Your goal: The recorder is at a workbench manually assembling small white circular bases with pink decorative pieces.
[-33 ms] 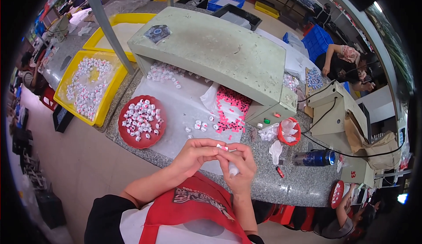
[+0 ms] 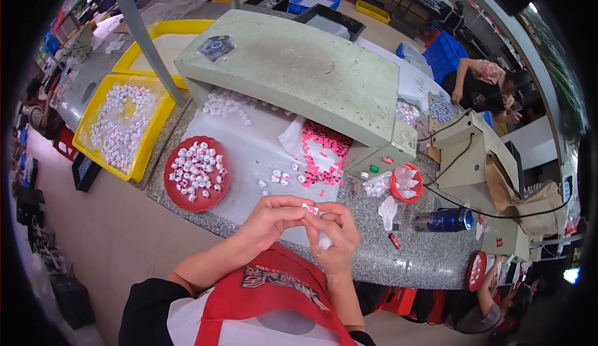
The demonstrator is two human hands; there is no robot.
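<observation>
Clock centred where the wearer's left hand and right hand meet, 12 pointing away from the body. Biggest item on my feed: grey-green metal hood, 11 to 12, on a speckled bench. White sheet runs out from under it. Yellow tray, about 10, well apart, full of white-and-pink pieces. Red dish, between 9 and 10, nearer the left hand, more such pieces in it. Blue bottle, 3. Red cup, between 2 and 3, white wads inside. Loose white pieces, between 10 and 11.

Key relation, as I read it: the small held piece is right at dial centre, touching both hands' fingertips, so neither hand is nearer. Long axis looks like 10 to 4; mostly covered, can't swear to it.

Pose: left forearm in from 8, right forearm from between 5 and 6. Left pinches from the 9 side, thumb to forefinger, narrow. Right pinches from the 3 side, also narrow, fingers curled by a white object at the palm; can't tell what.
</observation>
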